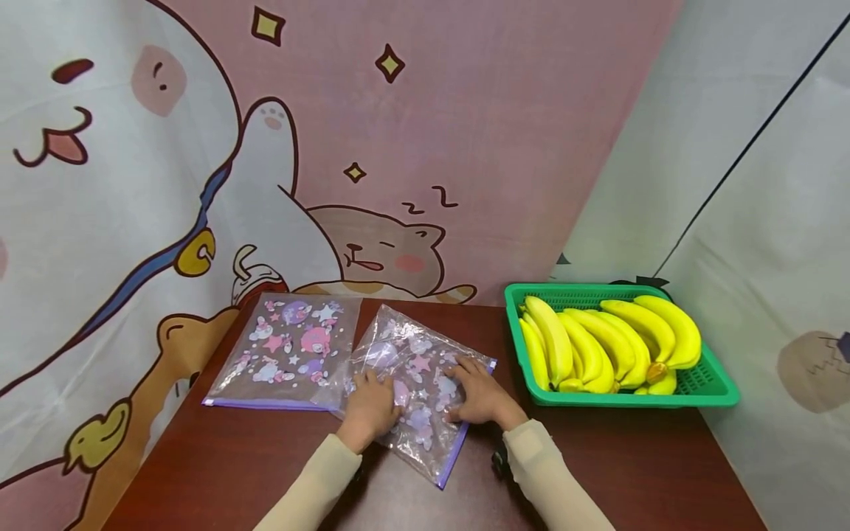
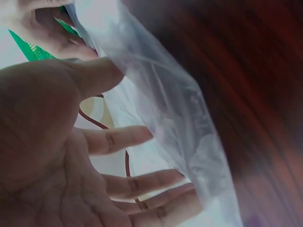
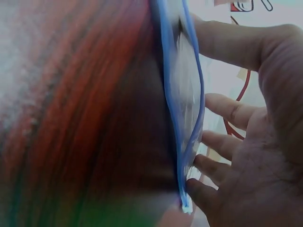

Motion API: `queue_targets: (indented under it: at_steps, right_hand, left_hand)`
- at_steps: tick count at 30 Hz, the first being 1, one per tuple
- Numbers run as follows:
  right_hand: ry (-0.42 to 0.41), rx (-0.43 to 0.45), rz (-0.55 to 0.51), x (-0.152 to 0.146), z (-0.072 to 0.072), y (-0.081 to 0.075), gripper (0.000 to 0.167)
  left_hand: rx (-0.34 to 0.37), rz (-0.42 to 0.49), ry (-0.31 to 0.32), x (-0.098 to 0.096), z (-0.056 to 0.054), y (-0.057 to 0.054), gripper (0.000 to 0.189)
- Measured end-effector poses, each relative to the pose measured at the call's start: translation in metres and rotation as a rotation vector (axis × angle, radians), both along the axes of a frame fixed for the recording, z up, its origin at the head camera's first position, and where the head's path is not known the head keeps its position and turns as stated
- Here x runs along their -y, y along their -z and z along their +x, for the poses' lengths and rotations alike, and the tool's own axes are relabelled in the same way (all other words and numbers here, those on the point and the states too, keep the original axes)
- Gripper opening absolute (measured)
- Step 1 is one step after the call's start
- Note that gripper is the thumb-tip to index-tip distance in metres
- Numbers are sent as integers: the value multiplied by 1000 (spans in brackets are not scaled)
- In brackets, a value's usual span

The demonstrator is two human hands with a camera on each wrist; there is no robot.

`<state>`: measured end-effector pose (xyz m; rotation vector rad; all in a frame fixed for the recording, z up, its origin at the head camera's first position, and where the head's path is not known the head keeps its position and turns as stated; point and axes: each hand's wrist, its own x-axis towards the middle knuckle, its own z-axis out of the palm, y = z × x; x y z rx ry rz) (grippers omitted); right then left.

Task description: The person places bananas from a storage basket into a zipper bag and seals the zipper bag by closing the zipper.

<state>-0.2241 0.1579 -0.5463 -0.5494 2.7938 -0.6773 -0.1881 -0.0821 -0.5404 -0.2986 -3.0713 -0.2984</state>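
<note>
A clear zip bag [image 1: 420,420] printed with pastel cartoon figures lies slanted on the table between both hands. Its purple zip edge [image 1: 454,451] faces right. In the right wrist view the two zip strips [image 3: 166,71] stand apart, with a gap between them, and meet near the white slider [image 3: 186,207]. My left hand [image 1: 370,408] rests its fingertips on the bag's left part, fingers extended. On the zip side, my right hand [image 1: 482,396] touches the bag with spread fingers. The left wrist view shows wrinkled plastic [image 2: 165,109] under the left fingertips.
Another printed zip bag [image 1: 292,345] lies flat at the left, overlapped by the middle one. To the right stands a green basket [image 1: 637,400] holding several yellow bananas [image 1: 584,343]. A cartoon-printed cloth [image 1: 491,147] hangs behind the brown table [image 1: 232,472].
</note>
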Motion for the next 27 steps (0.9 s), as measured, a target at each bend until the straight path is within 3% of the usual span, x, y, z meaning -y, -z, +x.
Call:
queue_targets:
  at_steps: [5,10,14,17,19,22,27]
  right_hand:
    - [-12,-12,7,-1,-1,-1,84]
    - [36,-67,40,11,15,-4,84]
    - [71,-86,71,23,29,-4,91]
    - [78,-70,101,28,36,-2,94]
    - [65,-58,103,28,37,-1,93]
    - [38,-34,83,26,33,0,92]
    - [-18,-10,25,13,17,3,91]
  left_hand:
    - [48,-12,-33,-4,1,-2,61]
    - [37,-13,-21,4,-13,-5,58]
    - [-13,44,120,14,-28,-1,57]
    - [42,101,232,19,-35,4,64]
    - [93,113,266,20,-36,8,67]
    - [141,105,247,20,-32,11,64]
    - [105,69,165,11,-21,11,64]
